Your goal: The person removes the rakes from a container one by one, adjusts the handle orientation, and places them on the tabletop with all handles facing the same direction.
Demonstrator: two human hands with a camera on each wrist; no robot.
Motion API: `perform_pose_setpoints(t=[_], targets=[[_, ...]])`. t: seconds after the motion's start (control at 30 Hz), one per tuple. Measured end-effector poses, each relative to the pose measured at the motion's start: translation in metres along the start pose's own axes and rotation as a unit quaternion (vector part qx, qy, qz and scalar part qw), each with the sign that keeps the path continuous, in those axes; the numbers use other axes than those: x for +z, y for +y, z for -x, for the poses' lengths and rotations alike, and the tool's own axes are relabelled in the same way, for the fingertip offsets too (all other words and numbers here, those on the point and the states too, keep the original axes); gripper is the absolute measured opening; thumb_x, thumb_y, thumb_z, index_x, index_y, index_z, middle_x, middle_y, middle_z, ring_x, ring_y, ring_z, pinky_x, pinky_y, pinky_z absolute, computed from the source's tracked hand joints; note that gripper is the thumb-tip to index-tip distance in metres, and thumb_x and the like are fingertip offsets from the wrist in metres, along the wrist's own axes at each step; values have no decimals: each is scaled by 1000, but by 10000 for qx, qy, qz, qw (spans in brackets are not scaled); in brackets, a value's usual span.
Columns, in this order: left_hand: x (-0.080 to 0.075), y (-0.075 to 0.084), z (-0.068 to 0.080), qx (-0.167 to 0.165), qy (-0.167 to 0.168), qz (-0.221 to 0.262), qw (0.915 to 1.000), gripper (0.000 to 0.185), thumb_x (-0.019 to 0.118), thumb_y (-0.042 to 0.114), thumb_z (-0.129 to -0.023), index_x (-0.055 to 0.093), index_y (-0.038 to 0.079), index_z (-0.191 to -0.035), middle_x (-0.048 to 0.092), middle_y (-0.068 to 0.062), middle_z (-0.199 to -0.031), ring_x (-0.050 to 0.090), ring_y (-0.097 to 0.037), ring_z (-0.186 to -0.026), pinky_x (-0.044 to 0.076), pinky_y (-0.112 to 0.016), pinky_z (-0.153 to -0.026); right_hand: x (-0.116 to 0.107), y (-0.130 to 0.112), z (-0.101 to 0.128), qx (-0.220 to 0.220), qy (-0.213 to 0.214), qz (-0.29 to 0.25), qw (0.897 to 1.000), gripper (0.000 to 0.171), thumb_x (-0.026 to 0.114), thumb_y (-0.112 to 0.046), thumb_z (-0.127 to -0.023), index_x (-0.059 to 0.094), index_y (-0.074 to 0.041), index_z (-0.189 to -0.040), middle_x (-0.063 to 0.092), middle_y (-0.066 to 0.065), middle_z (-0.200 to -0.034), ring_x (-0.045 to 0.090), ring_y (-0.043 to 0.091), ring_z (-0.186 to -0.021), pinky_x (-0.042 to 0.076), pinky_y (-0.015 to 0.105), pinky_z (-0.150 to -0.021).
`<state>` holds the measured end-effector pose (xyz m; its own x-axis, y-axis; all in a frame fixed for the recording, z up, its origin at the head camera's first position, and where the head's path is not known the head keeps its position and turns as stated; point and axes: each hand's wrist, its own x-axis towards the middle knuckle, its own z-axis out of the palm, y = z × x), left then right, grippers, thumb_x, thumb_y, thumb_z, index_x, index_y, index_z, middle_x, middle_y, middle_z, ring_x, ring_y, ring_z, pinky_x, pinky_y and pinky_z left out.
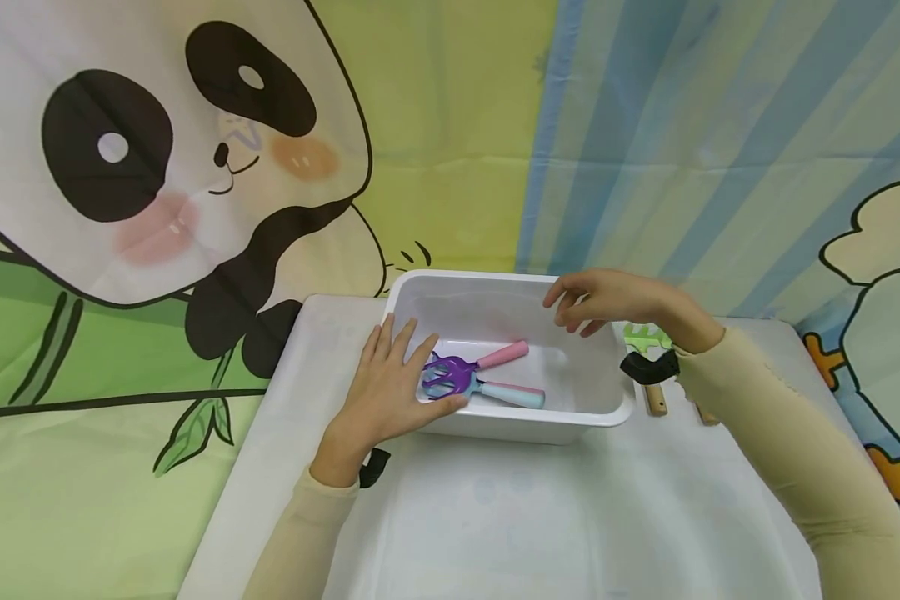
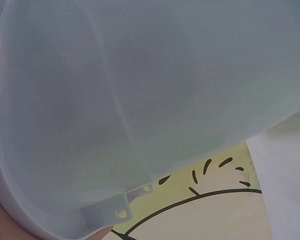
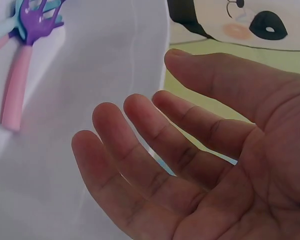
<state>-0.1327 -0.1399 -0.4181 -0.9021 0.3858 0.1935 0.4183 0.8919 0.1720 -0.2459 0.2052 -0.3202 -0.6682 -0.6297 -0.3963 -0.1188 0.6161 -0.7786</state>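
Note:
A white plastic bin point(image 1: 525, 417) stands on the table. My left hand point(image 1: 390, 385) rests over its left end, fingers spread and straight, thumb along the front rim. The left wrist view shows the outer wall point(image 2: 140, 90) of the bin, with most of that hand hidden. Inside lie a purple rake point(image 1: 456, 372) with a pink handle point(image 1: 504, 355) and a light-blue one point(image 1: 512, 393), their pronged heads overlapping. My right hand point(image 1: 607, 298) hovers over the bin's back right corner, fingers loosely bent and holding nothing; its palm point(image 3: 285, 150) shows in the right wrist view.
Right of the bin, partly behind the right forearm, lie a green rake head point(image 1: 645, 336) and wooden handles point(image 1: 656, 400). A white cloth point(image 1: 495, 517) covers the table. Behind hangs a printed cloth with a panda point(image 1: 285, 179) and stripes.

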Motion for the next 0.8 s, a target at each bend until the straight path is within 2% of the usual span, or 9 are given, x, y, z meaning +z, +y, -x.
perform_pose_setpoints(t=[0.27, 0.5, 0.67, 0.8], targets=[[2, 0, -1, -15, -60, -19, 10000, 107, 33, 92, -79, 46, 13, -151, 28, -20, -160, 3, -44, -150, 3, -56, -119, 22, -4, -49, 40, -486, -275, 9984, 37, 65, -10, -96, 55, 2, -129, 63, 16, -106, 61, 34, -100, 55, 47, -88], [1, 0, 0, -30, -81, -35, 10000, 108, 33, 92, -79, 45, 14, -152, 27, -20, -160, 3, -44, -150, 3, -56, -119, 43, 3, -87, 329, -957, -52, 9949, 36, 67, -13, -95, 57, 0, -127, 66, 13, -100, 64, 37, -94, 58, 46, -79], [0, 0, 0, -22, -57, -15, 10000, 107, 34, 91, -79, 45, 14, -152, 27, -20, -160, 4, -45, -149, 1, -55, -119, 56, 7, -107, 476, -1132, 100, 9924, 34, 71, -17, -93, 62, -4, -122, 66, 21, -106, 64, 37, -95, 58, 49, -81], [-1, 0, 0, -30, -57, -26, 10000, 107, 34, 92, -79, 45, 14, -152, 26, -20, -161, 3, -44, -149, 1, -55, -119, 64, 12, -120, 615, -1273, 208, 9897, 42, 75, -23, -91, 62, -2, -124, 65, 22, -109, 63, 36, -94, 58, 48, -81]])
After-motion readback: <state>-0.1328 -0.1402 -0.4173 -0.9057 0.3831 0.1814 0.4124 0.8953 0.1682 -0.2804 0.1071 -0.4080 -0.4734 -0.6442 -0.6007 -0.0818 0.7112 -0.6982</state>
